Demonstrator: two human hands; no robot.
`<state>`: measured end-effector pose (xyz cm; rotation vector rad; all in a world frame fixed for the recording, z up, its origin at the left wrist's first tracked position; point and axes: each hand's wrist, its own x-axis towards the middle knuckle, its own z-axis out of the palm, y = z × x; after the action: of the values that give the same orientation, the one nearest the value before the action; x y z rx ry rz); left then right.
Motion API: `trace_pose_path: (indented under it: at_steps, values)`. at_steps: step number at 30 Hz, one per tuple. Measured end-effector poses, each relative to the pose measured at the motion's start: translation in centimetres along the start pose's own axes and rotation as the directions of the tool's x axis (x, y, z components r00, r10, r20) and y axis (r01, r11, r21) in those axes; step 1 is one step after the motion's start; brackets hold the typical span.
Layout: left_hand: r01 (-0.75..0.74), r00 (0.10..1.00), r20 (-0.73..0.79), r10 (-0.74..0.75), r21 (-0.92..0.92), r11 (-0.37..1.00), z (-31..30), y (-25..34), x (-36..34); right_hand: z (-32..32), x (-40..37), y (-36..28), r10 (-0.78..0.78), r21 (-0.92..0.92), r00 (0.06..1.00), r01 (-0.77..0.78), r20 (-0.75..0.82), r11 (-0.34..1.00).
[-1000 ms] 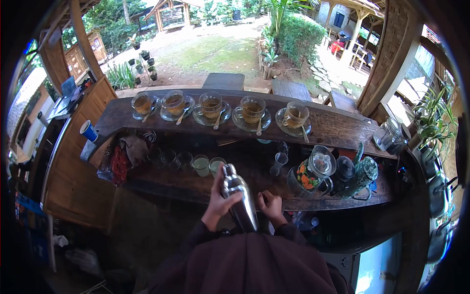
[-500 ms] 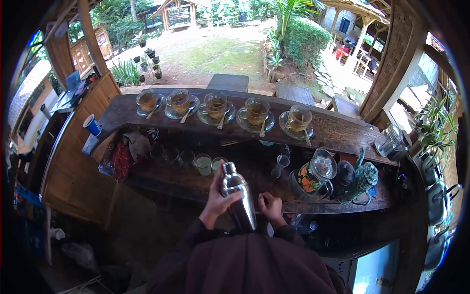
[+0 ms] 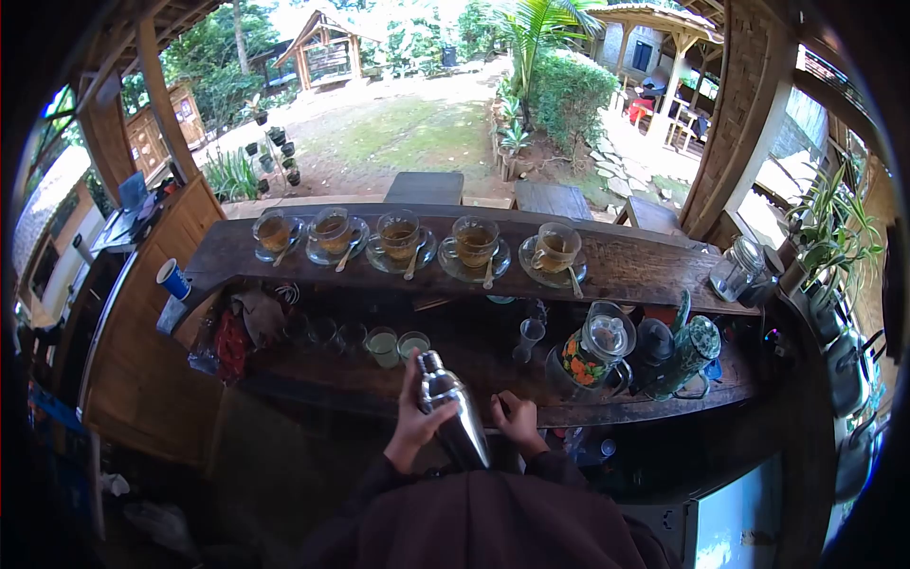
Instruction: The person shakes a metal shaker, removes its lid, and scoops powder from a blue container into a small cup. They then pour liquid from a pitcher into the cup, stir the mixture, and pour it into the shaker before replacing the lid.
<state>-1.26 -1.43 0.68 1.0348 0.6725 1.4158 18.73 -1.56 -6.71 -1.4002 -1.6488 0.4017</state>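
My left hand (image 3: pixel 414 421) is wrapped round a shiny steel cocktail shaker (image 3: pixel 457 417), which leans with its cap up and its base close to my body. To the right of the shaker, my right hand (image 3: pixel 517 417) is curled closed near the lower shelf's front edge; whether anything is inside its fingers is hidden. Just beyond the shaker's cap stand two glasses of pale liquid, one a pale drink glass (image 3: pixel 383 347) and the other a second pale glass (image 3: pixel 413 343). An hourglass-shaped jigger (image 3: pixel 529 339) stands on the lower shelf ahead of my right hand.
Several glass teacups (image 3: pixel 398 235) on saucers with spoons line the upper wooden counter (image 3: pixel 645 266). At right are a flowered glass pitcher (image 3: pixel 588 356), a green mottled pot (image 3: pixel 697 346) and a glass jar (image 3: pixel 735 270). A blue paper cup (image 3: pixel 173 279) stands at left.
The view has tilted up slightly, so the counter sits lower in the picture. The shaker leans a little more to the left, still in my left hand. My right hand stays curled.
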Motion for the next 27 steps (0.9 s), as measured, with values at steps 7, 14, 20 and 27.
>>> trace_pose_path:
  at_steps: [7,14,20,27]
  values:
    - [0.048,0.999,0.013,-0.048,-0.013,0.999,0.3,1.4,0.3,-0.1,0.0,0.1,0.007,-0.031,1.0,-0.006,0.022,1.0]
    - [0.054,0.996,0.07,-0.053,-0.011,0.998,0.9,0.2,0.4,0.2,-0.2,0.5,-0.01,-0.014,1.0,0.01,-0.017,1.0]
    - [-0.021,1.0,0.022,0.021,0.018,1.0,-0.3,2.2,1.4,0.0,0.1,-0.1,-0.025,0.002,1.0,0.025,-0.016,1.0]
    - [0.114,0.991,0.065,-0.116,0.043,0.993,-0.2,-0.5,0.5,0.1,0.1,0.3,-0.026,-0.026,1.0,0.026,-0.006,0.999]
